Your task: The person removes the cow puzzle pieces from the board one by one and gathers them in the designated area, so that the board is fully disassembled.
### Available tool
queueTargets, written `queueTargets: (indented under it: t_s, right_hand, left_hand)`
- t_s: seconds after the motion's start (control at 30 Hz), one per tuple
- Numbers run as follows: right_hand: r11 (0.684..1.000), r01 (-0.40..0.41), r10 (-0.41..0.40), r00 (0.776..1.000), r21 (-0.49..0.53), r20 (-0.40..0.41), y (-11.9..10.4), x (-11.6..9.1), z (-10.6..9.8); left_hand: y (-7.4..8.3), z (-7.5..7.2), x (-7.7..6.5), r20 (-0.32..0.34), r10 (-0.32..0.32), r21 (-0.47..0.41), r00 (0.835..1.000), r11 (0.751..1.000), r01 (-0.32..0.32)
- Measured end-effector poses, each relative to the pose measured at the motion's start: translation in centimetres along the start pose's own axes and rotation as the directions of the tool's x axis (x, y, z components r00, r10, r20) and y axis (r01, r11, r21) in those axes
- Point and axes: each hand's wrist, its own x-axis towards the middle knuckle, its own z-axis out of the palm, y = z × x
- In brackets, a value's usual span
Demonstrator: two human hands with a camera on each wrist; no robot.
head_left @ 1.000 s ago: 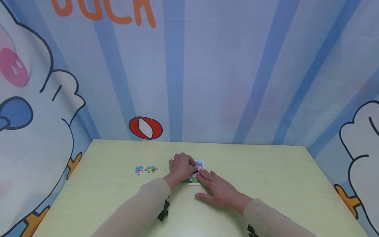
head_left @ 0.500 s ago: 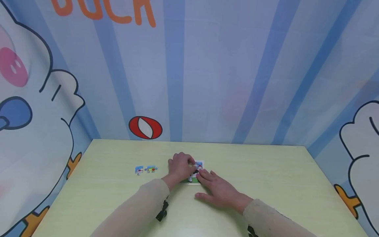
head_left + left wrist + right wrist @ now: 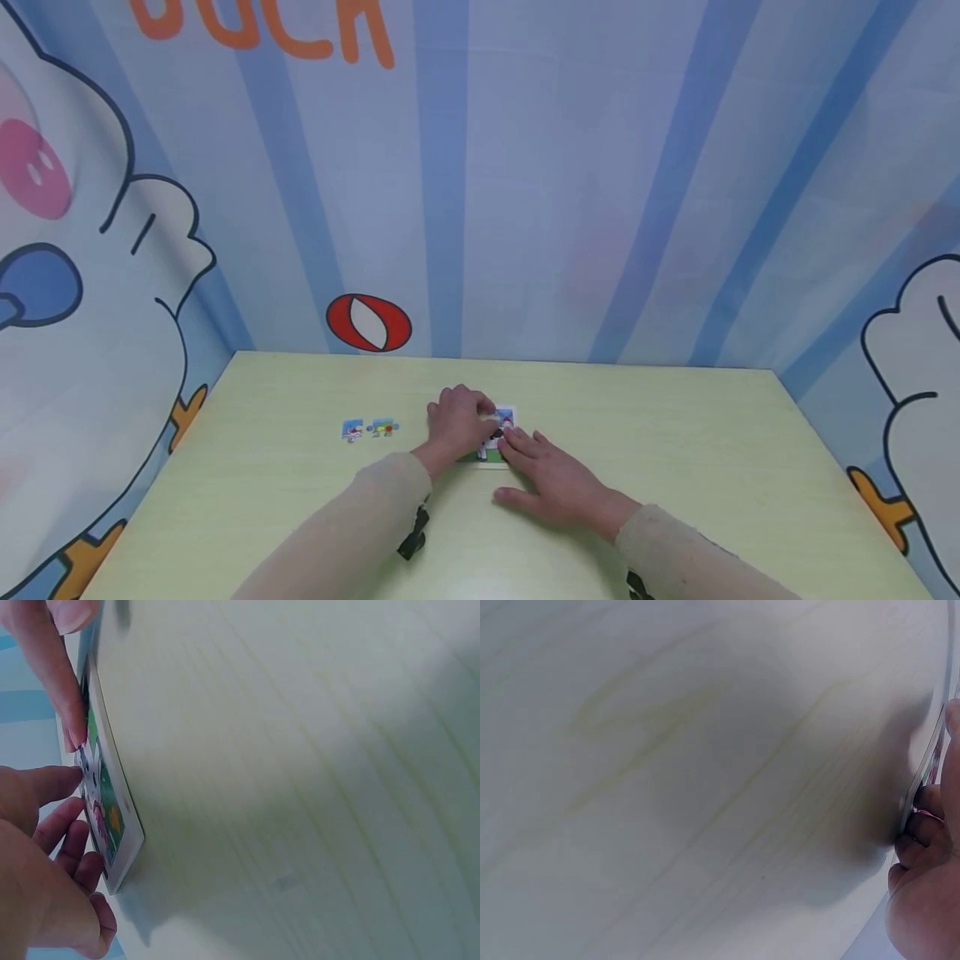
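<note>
A small jigsaw puzzle in a white-edged tray lies flat on the table, much of it under the hands. My left hand is over its left part, thumb and curled fingertips pinching a puzzle piece at the surface; the piece itself is mostly hidden. In the left wrist view the puzzle shows green and white printing, with the left fingers along its edge. My right hand rests its extended fingertips on the puzzle's right side, its thumb apart on the table side.
Two loose puzzle pieces, one blue and white and one more colourful, lie left of the hands. The pale wooden table ends at the back against a blue striped cloth backdrop with cartoon figures.
Hardly anything differs. My left hand and wrist shift very slightly over the puzzle; the right hand stays in place, and the loose pieces have not moved.
</note>
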Motion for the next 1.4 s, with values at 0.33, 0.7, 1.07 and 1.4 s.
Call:
queueTargets:
  t_s: [0.33,0.7,1.07,1.4]
  right_hand:
    - [1.000,0.009,-0.009,1.000,-0.006,-0.005,-0.1,0.0,-0.1]
    - [1.000,0.015,-0.015,1.000,-0.002,-0.018,-0.1,0.0,-0.1]
    - [1.000,0.021,-0.021,1.000,0.005,-0.015,0.0,0.0,0.1]
    - [0.999,0.035,-0.035,0.999,-0.003,-0.030,-0.3,-0.1,-0.1]
  left_hand:
    - [-0.2,0.3,-0.1,-0.020,-0.010,0.004,1.000,1.000,0.010]
    - [-0.2,0.5,-0.6,-0.039,0.012,0.009,0.999,1.000,-0.012]
    - [0.2,0.0,-1.3,-0.009,-0.029,-0.068,1.000,0.997,0.028]
    - [0.4,0.0,-1.1,0.042,-0.122,-0.099,0.992,0.987,0.126]
